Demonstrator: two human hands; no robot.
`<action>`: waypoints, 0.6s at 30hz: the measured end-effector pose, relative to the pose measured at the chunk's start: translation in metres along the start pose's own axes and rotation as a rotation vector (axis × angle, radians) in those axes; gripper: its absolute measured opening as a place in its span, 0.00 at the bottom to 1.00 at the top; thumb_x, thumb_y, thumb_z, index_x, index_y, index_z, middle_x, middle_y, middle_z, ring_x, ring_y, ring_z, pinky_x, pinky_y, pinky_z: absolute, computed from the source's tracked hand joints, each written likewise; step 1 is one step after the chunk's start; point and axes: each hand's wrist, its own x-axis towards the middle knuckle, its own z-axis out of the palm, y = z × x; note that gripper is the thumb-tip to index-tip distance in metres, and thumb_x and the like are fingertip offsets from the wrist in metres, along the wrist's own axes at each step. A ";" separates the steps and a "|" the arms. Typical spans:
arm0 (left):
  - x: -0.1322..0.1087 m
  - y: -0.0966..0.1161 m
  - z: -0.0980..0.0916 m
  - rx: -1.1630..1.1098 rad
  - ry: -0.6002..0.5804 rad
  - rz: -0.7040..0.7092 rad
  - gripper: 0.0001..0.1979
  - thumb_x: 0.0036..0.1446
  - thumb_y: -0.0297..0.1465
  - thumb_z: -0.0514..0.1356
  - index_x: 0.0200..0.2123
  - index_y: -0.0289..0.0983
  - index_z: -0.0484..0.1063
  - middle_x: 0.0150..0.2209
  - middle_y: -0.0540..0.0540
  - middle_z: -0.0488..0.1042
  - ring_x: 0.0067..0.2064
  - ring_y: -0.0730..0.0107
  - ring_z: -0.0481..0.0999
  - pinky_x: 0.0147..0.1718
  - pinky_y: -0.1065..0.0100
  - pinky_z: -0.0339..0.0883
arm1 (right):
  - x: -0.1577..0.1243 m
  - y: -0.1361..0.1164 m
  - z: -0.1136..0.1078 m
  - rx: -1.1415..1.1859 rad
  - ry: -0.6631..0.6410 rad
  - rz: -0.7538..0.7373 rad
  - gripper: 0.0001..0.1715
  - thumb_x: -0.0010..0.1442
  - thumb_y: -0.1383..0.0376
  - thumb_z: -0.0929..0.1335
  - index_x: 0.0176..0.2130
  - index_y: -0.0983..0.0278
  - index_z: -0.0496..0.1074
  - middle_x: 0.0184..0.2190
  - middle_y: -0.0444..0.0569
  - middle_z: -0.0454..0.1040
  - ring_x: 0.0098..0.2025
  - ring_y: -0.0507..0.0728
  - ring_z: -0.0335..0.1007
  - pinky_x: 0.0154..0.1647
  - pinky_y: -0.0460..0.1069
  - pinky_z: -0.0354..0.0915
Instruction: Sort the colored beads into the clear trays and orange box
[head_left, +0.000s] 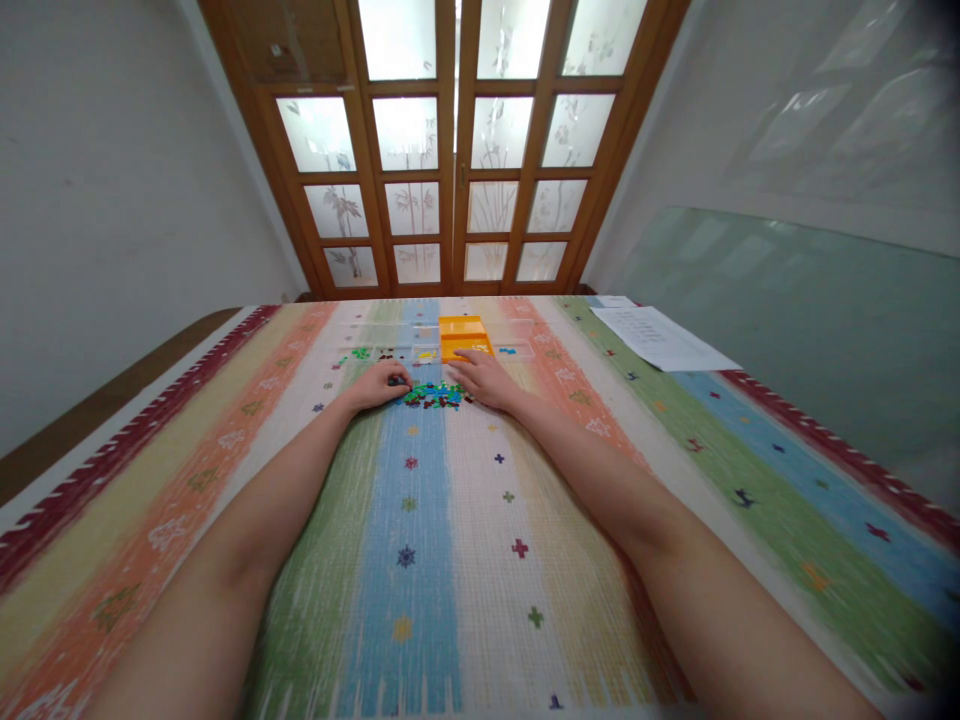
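Observation:
A pile of small green, blue and dark red pieces (436, 396) lies on the striped tablecloth. At its left edge is my left hand (381, 384), its fingers curled together; anything between them is too small to make out. My right hand (480, 378) rests at the pile's right side with its fingers spread, near the front of an open orange box (463, 327). Behind the pile, clear plastic trays (517, 330) hold small groups of pieces: green ones (361, 353) at the left, dark and yellow ones in the middle, blue ones (508, 351) at the right.
White printed sheets (654, 336) lie at the back right of the table. The striped tablecloth (420, 600) covers the table up to its far edge. Wooden doors with glass panes (454, 200) stand behind it, and a pale green glass panel (795, 330) leans at the right.

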 end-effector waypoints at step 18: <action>0.005 0.017 0.010 0.181 0.039 0.029 0.09 0.61 0.33 0.60 0.37 0.44 0.82 0.42 0.48 0.82 0.49 0.59 0.77 0.59 0.57 0.65 | -0.001 -0.004 -0.004 0.018 0.000 -0.033 0.25 0.76 0.55 0.60 0.65 0.56 0.72 0.66 0.55 0.68 0.67 0.63 0.63 0.69 0.62 0.60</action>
